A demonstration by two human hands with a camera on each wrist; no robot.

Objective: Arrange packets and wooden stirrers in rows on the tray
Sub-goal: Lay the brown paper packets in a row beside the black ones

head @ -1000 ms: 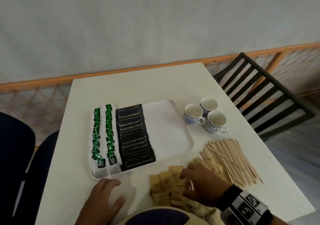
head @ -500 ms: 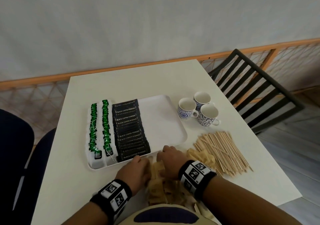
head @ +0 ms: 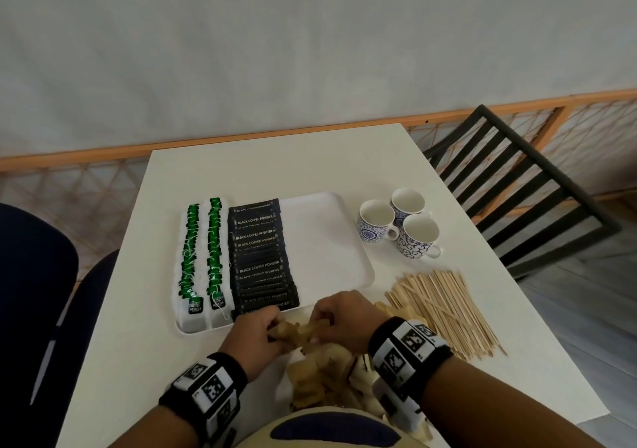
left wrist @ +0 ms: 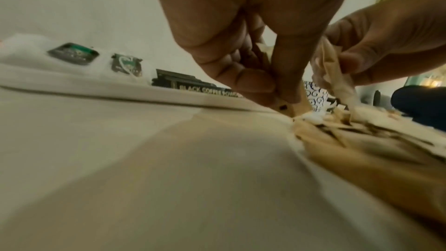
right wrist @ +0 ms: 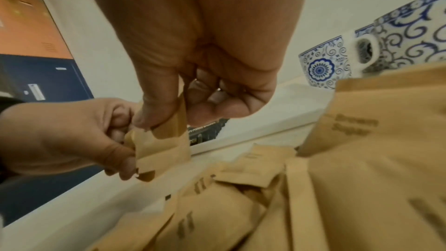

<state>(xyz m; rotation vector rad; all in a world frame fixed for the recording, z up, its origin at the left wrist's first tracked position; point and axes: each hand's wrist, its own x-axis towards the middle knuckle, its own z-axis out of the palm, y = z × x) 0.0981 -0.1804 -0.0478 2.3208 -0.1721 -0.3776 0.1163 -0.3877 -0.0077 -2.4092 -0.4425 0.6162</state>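
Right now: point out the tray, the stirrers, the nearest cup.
tray (head: pixel 324 240), head view, bare floor right of the coffee packets.
stirrers (head: pixel 444 313), head view, middle of the pile.
nearest cup (head: pixel 418 246), head view, patterned outer wall.

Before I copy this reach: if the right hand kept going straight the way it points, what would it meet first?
Probably the tray's near rim just ahead of the right hand; depth is unclear.

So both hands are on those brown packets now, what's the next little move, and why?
Probably lift the brown sugar packets that the left hand and right hand are pinching onto the bare part of the tray, beside the black coffee packets: that stretch holds no row, and the wooden stirrers lie untouched.
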